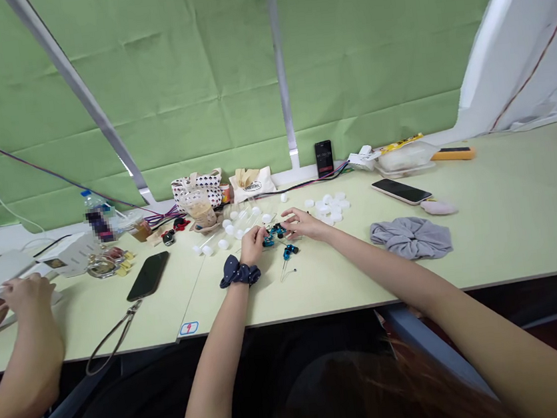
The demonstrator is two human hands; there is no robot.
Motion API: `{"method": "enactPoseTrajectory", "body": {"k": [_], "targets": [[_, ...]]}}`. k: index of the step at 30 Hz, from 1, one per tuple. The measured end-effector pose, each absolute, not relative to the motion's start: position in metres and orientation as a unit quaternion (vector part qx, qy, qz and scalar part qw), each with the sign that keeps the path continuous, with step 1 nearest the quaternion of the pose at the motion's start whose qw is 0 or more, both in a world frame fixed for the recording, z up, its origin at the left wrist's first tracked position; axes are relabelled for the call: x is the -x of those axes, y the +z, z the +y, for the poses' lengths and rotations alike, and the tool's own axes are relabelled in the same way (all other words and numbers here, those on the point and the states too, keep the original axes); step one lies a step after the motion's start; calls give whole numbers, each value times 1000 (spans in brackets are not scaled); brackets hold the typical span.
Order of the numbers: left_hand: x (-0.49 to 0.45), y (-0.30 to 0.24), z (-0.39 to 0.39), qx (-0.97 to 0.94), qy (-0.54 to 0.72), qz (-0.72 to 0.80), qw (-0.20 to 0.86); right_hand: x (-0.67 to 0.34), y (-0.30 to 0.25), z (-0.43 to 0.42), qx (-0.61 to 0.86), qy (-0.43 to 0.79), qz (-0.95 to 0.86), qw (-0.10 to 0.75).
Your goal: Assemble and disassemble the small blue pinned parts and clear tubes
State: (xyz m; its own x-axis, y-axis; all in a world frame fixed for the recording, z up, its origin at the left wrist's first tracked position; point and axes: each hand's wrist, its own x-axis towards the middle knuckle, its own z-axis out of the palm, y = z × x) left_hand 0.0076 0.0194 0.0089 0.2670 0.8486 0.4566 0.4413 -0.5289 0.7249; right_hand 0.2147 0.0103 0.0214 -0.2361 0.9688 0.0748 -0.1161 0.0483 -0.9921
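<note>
My left hand (pixel 253 242), with a dark scrunchie (pixel 238 272) on its wrist, is curled and pinches a small blue part (pixel 268 241) from a little pile of blue parts (pixel 277 230) on the pale green table (pixel 512 229). My right hand (pixel 303 223) reaches into the same pile from the right, fingers bent over the parts; what it holds is too small to make out. Another blue part with thin wire legs (pixel 288 253) lies just in front of the pile.
White caps (pixel 331 206) and clear tubes (pixel 240 221) lie behind the pile. A grey cloth (pixel 411 237), two phones (pixel 400 190) (pixel 148 275), small bags (pixel 198 190) and a bottle (pixel 97 216) stand around. Another person's hands (pixel 12 300) work at the far left.
</note>
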Motion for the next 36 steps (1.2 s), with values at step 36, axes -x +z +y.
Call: {"method": "enactPoseTrajectory", "body": {"k": [36], "targets": [[-8,8,19,-761,430,425,235,-210,18,14,434,558,-554,439]]}}
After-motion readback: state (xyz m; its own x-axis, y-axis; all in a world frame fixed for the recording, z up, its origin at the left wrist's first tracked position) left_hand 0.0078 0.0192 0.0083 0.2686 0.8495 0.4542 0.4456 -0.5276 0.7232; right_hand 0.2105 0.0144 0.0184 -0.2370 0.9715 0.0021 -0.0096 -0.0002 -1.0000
